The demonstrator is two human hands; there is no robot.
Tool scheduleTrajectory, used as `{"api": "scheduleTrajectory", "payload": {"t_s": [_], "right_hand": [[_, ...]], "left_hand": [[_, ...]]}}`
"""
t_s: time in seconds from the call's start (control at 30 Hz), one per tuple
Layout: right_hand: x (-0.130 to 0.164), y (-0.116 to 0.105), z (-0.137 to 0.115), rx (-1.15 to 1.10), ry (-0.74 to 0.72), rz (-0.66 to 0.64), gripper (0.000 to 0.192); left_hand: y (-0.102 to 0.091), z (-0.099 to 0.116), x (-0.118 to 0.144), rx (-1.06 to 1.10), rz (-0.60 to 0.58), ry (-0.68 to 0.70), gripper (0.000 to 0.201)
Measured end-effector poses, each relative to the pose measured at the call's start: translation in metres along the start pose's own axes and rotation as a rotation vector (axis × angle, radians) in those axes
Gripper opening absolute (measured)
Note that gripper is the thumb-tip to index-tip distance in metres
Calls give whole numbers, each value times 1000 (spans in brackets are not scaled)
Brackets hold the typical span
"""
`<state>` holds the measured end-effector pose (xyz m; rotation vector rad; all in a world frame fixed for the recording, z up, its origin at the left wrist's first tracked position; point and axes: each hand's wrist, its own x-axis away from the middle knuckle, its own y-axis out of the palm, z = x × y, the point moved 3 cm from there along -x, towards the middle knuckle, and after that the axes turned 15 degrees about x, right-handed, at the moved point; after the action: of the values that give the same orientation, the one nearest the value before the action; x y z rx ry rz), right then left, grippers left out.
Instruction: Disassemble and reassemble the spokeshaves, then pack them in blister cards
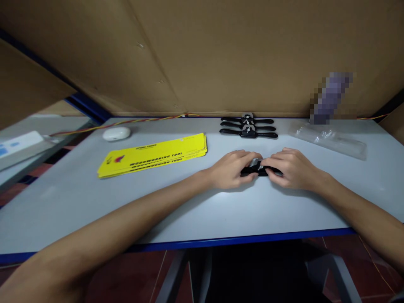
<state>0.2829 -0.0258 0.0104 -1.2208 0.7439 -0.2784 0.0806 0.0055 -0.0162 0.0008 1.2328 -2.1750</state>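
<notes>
Black and partly silver, a small two-handled tool (259, 168) lies flat on the grey bench (78, 198), gripped from both ends. The left hand (232, 168) covers its left handle, fingers (249, 156) curled over the top and closed on it, thumb tucked under toward the near side. The right hand (292, 167) does the same on the right handle, its fingers (271, 162) clamped on the tool and meeting the left fingertips just above the metal middle part. Only the centre of the tool and a short piece of dark handle show between the two hands.

Just beyond the fingertips, toward the cardboard wall (221, 54), three more tools of the same kind (248, 127) lie side by side in a neat row, apart from the hands. Beyond the right fingers and off to their right rests a clear plastic bag (328, 139), lying flat. Left of the left fingers, well apart, sits a stack of yellow cards (154, 156) printed with "WOODWORKING TOOL", and farther left past those a white oval case (116, 133). A red and yellow cable (139, 121) runs along the far edge of the bench below the cardboard.
</notes>
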Motion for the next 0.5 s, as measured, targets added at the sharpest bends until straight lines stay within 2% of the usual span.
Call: {"api": "scheduleTrajectory", "payload": {"t_s": [0.33, 0.5], "right_hand": [[2, 4, -8, -50, -108, -23, 30], [2, 2, -4, 2, -33, -18, 33]], "left_hand": [[-1, 3, -1, 18, 1, 3, 41], [-2, 3, 0, 21, 3, 0, 42]]}}
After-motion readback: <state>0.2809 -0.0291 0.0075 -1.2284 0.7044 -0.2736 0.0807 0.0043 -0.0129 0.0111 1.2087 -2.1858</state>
